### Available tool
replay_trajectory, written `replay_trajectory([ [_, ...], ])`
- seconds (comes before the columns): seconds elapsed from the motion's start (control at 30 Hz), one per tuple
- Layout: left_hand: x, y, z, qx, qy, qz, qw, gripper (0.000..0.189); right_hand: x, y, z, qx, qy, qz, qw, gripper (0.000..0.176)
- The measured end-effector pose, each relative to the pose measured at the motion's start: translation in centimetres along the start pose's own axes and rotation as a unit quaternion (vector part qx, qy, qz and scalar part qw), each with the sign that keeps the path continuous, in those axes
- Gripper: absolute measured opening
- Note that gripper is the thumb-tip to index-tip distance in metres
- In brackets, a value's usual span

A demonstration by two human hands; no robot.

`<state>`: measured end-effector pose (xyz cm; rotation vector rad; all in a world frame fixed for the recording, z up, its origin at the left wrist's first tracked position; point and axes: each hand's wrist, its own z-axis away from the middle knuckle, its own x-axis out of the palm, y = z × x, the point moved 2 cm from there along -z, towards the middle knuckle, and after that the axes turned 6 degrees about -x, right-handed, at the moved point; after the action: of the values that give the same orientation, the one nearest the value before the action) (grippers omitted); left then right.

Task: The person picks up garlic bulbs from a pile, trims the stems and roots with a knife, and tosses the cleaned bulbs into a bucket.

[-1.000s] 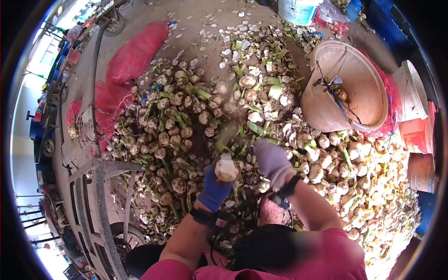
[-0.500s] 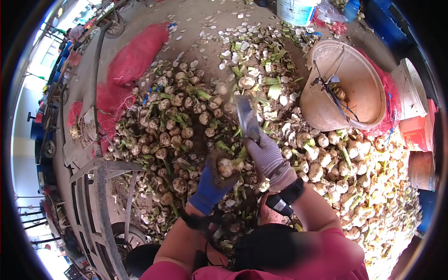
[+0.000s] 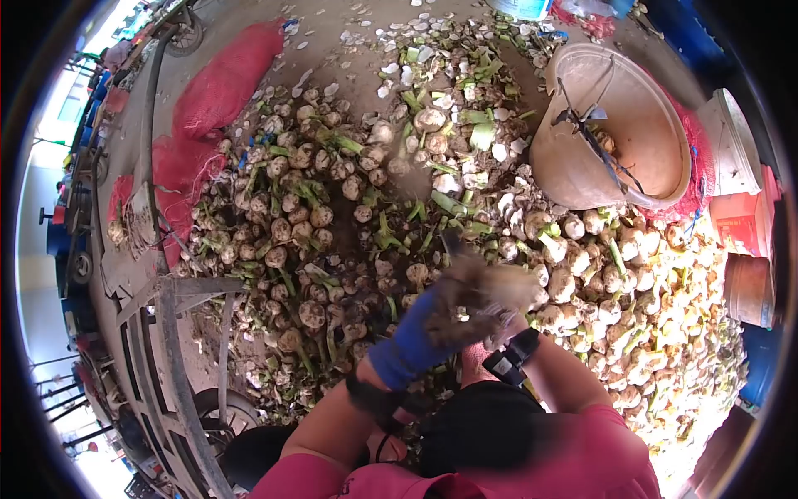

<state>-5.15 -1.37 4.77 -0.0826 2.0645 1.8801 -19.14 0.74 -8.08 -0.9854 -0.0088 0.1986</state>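
Observation:
My left hand [image 3: 416, 333], in a blue glove with a dirt-caked palm, is crossed over in front of my right hand. Its fingers are smeared by motion, so whether a bulb is in them does not show. A pale, blurred shape [image 3: 515, 287] lies just beyond them. Behind, my right hand [image 3: 503, 323], in a light knit glove, is closed and partly hidden. Only a dark bit of the knife [image 3: 452, 241] sticks out past the gloves. Ahead and to the left spreads a heap of dirty round bulbs with green stems [image 3: 299, 216].
Paler bulbs [image 3: 615, 308] are piled on the right. Beyond them leans a large tan tub [image 3: 573, 179] with cords across it, near white and red buckets [image 3: 731, 150]. A metal cart frame [image 3: 179, 366] stands at left; red mesh sacks [image 3: 229, 79] lie behind it.
My left hand has swung up and right from the middle, across my right hand. The knife blade, earlier in full view, is now mostly hidden. The bulb in my left hand no longer shows clearly.

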Motion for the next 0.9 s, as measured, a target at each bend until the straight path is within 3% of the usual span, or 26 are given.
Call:
replay_trajectory([
  [0.07,0.6,-0.4,-0.6,0.013,-0.014,-0.138,0.99,0.065,-0.3,1.3,-0.9,0.029,0.019,-0.043,0.998,0.037],
  [0.13,-0.4,-7.8,-1.3,-0.161,0.075,-0.322,0.93,0.068,-0.4,3.1,-1.7,0.015,0.051,-0.031,0.998,0.041],
  [0.17,-0.3,-10.1,-1.3,-0.317,-0.053,-0.44,0.839,0.072,-0.4,3.9,-2.4,-0.017,0.073,0.004,0.997,0.043],
  [0.2,-0.4,-11.8,-0.7,-0.335,-0.091,-0.423,0.837,0.071,-0.6,4.4,-2.5,-0.047,0.095,0.038,0.994,0.044],
  [0.27,-0.5,-16.0,1.0,-0.367,-0.164,-0.385,0.831,0.071,-1.1,2.7,-2.5,-0.02,0.087,0.074,0.993,0.044],
  [0.3,-0.4,-19.0,2.7,-0.288,-0.137,-0.218,0.923,0.061,-0.9,1.9,-2.4,-0.021,0.085,0.068,0.994,0.044],
  [0.33,0.0,-16.3,3.3,-0.24,-0.108,-0.137,0.955,0.057,-0.5,0.8,-2.0,-0.021,0.084,0.061,0.994,0.044],
  [0.37,0.6,-11.5,3.3,-0.188,-0.076,-0.054,0.978,0.055,0.1,-2.0,-1.0,0.034,0.041,-0.003,0.999,0.04],
  [0.4,0.8,-8.8,3.2,-0.134,-0.038,0.029,0.99,0.054,-0.1,-4.3,-0.2,-0.011,0.012,0.036,0.999,0.039],
  [0.43,0.4,-9.0,3.7,-0.154,0.011,0.053,0.987,0.054,0.0,-6.2,0.7,-0.055,-0.019,0.075,0.996,0.038],
  [0.47,-0.3,-9.6,3.8,-0.169,0.059,0.075,0.981,0.055,0.1,-7.4,0.9,-0.103,-0.047,0.113,0.987,0.037],
  [0.5,-1.0,-10.1,3.4,-0.177,0.107,0.097,0.974,0.055,-0.4,-8.3,0.5,-0.219,0.023,0.18,0.959,0.03],
  [0.6,-2.7,-10.5,2.9,-0.257,0.151,0.26,0.919,0.051,-2.3,-9.6,-2.7,-0.171,0.085,0.393,0.9,0.018],
  [0.63,-3.2,-11.3,2.8,-0.25,0.13,0.353,0.892,0.049,-1.8,-12.7,-1.0,-0.093,0.028,0.372,0.923,0.015],
  [0.67,-3.6,-12.7,2.8,-0.242,0.107,0.444,0.856,0.046,-0.9,-13.9,1.1,-0.213,-0.009,0.349,0.912,0.016],
  [0.7,-3.7,-14.0,3.1,-0.236,0.082,0.53,0.81,0.043,0.4,-14.3,2.7,-0.288,-0.043,0.378,0.879,0.018],
  [0.77,-3.3,-14.4,3.4,-0.253,0.069,0.581,0.77,0.035,1.9,-14.4,4.1,-0.4,-0.062,0.41,0.818,0.019],
  [0.83,-2.6,-12.1,3.6,-0.298,0.108,0.518,0.794,0.026,2.6,-14.3,4.4,-0.479,-0.044,0.419,0.77,0.019],
  [0.87,-3.1,-10.0,3.4,-0.26,0.105,0.296,0.913,0.026,2.3,-14.4,3.7,-0.414,-0.083,0.44,0.792,0.018],
  [0.9,-3.7,-6.3,2.7,-0.207,0.092,0.053,0.973,0.026,1.2,-14.7,2.4,-0.346,-0.12,0.458,0.81,0.019],
])
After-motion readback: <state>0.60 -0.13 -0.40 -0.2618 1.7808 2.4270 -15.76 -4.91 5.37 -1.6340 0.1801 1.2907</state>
